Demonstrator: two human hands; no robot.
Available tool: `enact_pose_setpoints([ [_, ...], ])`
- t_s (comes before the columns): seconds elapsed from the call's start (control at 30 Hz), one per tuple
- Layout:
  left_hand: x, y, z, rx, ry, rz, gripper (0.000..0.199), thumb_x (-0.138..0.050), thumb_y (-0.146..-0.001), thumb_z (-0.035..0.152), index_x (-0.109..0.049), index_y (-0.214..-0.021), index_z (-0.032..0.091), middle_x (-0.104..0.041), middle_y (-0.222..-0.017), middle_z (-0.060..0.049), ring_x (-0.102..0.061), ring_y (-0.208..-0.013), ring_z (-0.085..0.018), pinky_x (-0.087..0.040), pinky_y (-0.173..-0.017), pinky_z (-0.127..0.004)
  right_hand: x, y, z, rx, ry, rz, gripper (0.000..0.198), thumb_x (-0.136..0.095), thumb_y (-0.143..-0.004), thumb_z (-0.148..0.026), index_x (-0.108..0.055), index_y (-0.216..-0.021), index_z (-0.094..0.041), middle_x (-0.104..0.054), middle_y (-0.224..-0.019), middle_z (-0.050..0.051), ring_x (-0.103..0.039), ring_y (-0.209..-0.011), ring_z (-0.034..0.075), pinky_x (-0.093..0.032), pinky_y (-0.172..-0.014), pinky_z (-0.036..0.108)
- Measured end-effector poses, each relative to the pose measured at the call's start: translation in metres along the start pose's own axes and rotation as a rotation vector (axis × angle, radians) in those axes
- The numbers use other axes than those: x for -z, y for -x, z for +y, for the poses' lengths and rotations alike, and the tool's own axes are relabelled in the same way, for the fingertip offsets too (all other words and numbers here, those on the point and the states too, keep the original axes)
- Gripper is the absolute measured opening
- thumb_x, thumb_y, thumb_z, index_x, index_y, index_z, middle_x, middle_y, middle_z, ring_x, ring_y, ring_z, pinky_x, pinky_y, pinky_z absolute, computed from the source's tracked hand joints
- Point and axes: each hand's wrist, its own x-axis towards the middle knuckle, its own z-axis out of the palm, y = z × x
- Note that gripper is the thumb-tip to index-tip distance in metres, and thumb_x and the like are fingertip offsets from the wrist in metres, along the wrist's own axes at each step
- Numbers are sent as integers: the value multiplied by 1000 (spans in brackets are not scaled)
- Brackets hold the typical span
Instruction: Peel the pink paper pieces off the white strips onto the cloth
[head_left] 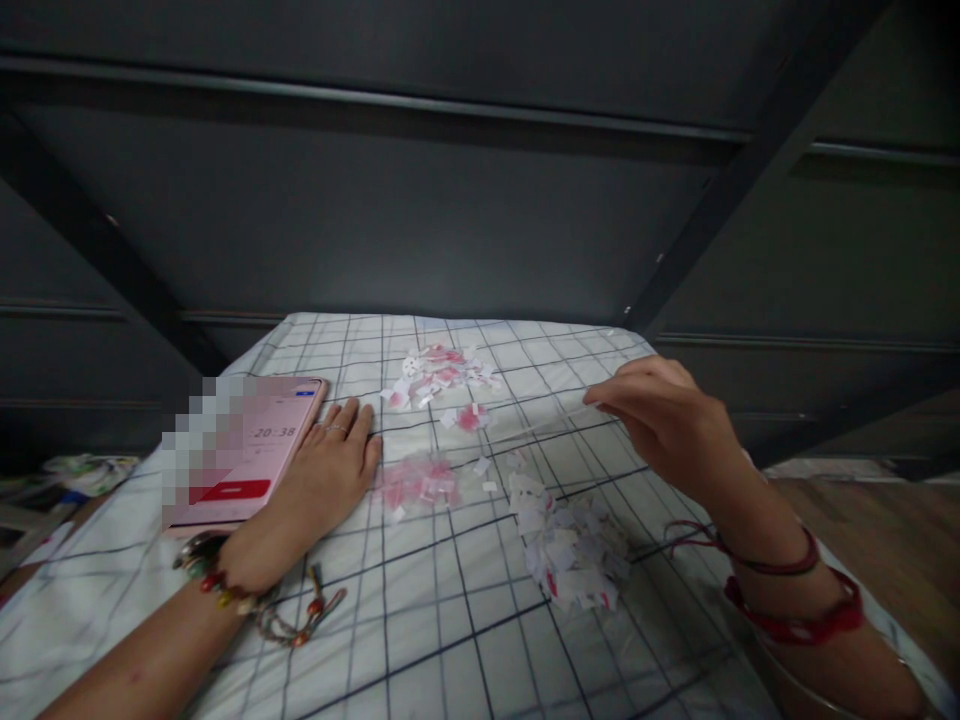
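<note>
My left hand (330, 480) lies flat on the checked cloth (450, 620), fingers stretched out, against the right edge of a pink-framed phone (259, 455). My right hand (675, 430) is raised over the cloth's right side, thumb and fingers pinched on a small pale scrap. A faint clear streak runs left from its fingertips; I cannot tell what it is. Between the hands lie a pile of pink clear scraps (420, 483) and a small pink cluster (471, 416). A heap of white paper scraps (574, 550) is below my right hand.
Farther back sits a pile of white and pink scraps (442, 375). A dark panelled wall (420, 210) rises behind the cloth's far edge. Wooden floor (870, 540) shows at the right, and some blurred clutter (82, 475) is low at the left.
</note>
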Motion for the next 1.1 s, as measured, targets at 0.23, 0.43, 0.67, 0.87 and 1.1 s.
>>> enact_pose_setpoints([
  [0.23, -5, 0, -3, -13, 0, 51, 52, -30, -92, 29, -44, -133, 1, -43, -141, -24, -41, -130, -35, -35, -105, -50, 22, 10, 16, -12, 20, -95, 20, -45, -86, -11, -62, -89, -21, -66, -76, 2, -59, -77, 17, -46, -66, 32],
  [0.43, -2, -1, -1, -21, -27, 17, 52, -27, -92, 27, -45, -133, -1, -42, -140, -25, -40, -130, -36, -36, -106, -48, 18, 9, 15, -22, -24, -125, 25, -45, -83, -5, -63, -87, -22, -66, -75, 2, -59, -75, 17, -45, -65, 31],
  [0.67, -2, 0, 0, -18, -55, 34, 51, -27, -93, 27, -45, -133, 0, -44, -140, -25, -42, -129, -35, -36, -106, -48, 17, 8, 9, -35, -51, -85, 24, -47, -83, -3, -63, -88, -20, -65, -76, 1, -57, -77, 15, -45, -68, 29],
  [0.87, 1, 0, 1, -13, -53, 10, 52, -28, -93, 27, -44, -133, -1, -42, -141, -25, -41, -130, -35, -34, -107, -48, 6, 4, 5, 30, -12, -63, 28, -45, -80, 1, -62, -87, -20, -64, -70, -1, -56, -71, 15, -42, -64, 29],
  [1.1, 0, 0, 1, -37, -49, 43, 53, -25, -93, 27, -46, -132, -3, -43, -139, -27, -41, -130, -36, -35, -107, -48, -10, -4, -13, 92, 1, 62, 32, -45, -80, 2, -60, -93, -23, -68, -78, -2, -56, -73, 14, -42, -68, 31],
])
